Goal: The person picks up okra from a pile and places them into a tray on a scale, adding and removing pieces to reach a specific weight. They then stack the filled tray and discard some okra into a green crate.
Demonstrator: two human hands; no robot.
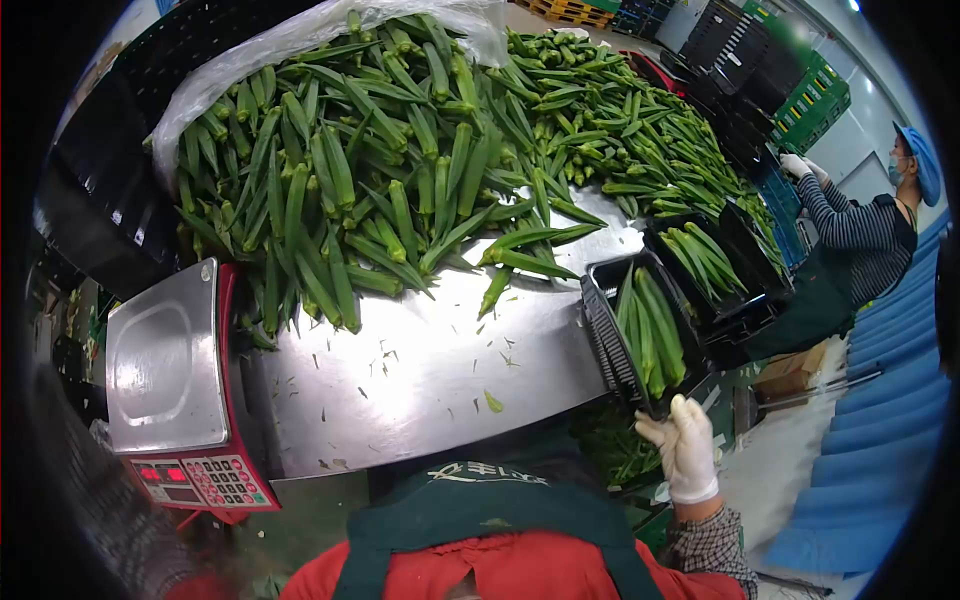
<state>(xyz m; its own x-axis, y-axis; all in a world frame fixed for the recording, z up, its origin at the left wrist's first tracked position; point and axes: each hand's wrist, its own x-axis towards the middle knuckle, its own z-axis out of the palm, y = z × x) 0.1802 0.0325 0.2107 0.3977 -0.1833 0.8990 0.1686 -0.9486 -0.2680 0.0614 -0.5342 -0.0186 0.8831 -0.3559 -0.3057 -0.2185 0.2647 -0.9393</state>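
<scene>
My right hand (690, 452), in a white glove, is at the near end of a black plastic tray (598, 335), its fingers closed on the rim. Several okra pods (650, 330) lie lengthwise inside this tray, which sits at the right edge of the metal table. My left hand is out of sight; only a blurred sleeve (125, 510) shows at the lower left. A large pile of okra (350, 160) covers the far part of the table, and a few loose pods (535, 255) lie in front of it.
A scale (165, 360) with red lit digits stands on the left. Another black tray of okra (700, 262) is beyond mine. Small scraps dot the metal table (420, 400). At the right, a co-worker (860, 235) in a blue cap stands near stacked crates (810, 105).
</scene>
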